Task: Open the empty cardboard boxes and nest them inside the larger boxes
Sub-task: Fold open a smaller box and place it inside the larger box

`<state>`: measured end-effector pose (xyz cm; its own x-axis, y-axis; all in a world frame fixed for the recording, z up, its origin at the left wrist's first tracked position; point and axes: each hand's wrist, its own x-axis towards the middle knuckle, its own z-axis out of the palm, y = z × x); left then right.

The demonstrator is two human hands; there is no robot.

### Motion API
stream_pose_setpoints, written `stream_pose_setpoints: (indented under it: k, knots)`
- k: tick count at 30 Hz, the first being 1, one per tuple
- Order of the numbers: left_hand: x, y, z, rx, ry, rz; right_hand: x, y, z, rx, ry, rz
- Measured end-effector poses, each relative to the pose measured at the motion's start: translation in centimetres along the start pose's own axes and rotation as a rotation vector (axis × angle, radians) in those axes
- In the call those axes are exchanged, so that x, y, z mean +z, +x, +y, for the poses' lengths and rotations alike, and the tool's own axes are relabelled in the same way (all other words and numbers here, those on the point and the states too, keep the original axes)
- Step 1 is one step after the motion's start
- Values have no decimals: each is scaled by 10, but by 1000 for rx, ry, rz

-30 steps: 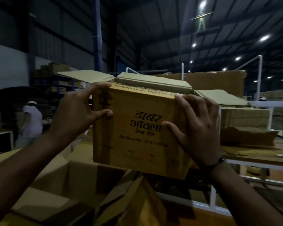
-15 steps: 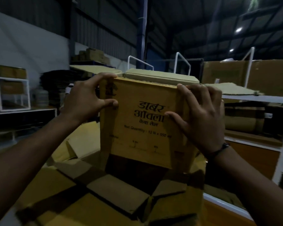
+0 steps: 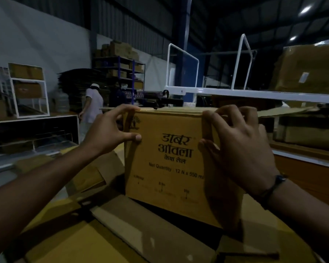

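While both hands clamp it from the sides, the small printed box [image 3: 165,164] stands upright in the middle of the view, its front face with dark Hindi lettering and a "Net Quantity" line turned to the camera. The left hand [image 3: 106,130] grips the upper left corner: the fingers curl over the top edge and the thumb presses flat on the front face. The right hand [image 3: 239,149] grips the upper right corner the same way, fingers hooked over the top and thumb against the front; a dark wristband [image 3: 272,188] circles that wrist. One top flap [image 3: 285,111] of the small box sticks out flat to the right.

The small box's lower edge sits at the mouth of a larger box [image 3: 141,230], whose flaps are spread outward around it. A dark gap shows beneath the small box; whether it rests on anything cannot be told.

Behind, a white metal rack [image 3: 235,92] runs across the right side, with a big wrapped carton [image 3: 308,69] on top of it. Farther left, a person in a white shirt [image 3: 92,105] stands near a dark stack of flattened cardboard [image 3: 74,82], and blue shelving [image 3: 120,67] loaded with cartons stands against the wall.
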<state>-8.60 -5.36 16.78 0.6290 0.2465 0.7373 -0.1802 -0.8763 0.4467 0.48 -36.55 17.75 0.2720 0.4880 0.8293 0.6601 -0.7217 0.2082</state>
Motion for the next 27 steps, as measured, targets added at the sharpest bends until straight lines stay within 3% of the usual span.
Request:
stream_pose_setpoints:
  k: [4, 9, 18, 24, 27]
  knots:
    - [1, 14, -35, 3, -83, -39, 2, 12, -19, -2, -69, -40]
    - [2, 23, -72, 67, -136, -101, 10, 7, -59, 123, -121, -81]
    - [32, -16, -127, 151, -183, -161, 41, -42, -96, 254, -139, -193]
    - [38, -50, -147, 178, -78, -306, 56, -93, -118, 263, -159, -244]
    - [36, -66, -151, 259, 204, -508, 65, -120, -131, 240, -209, -367]
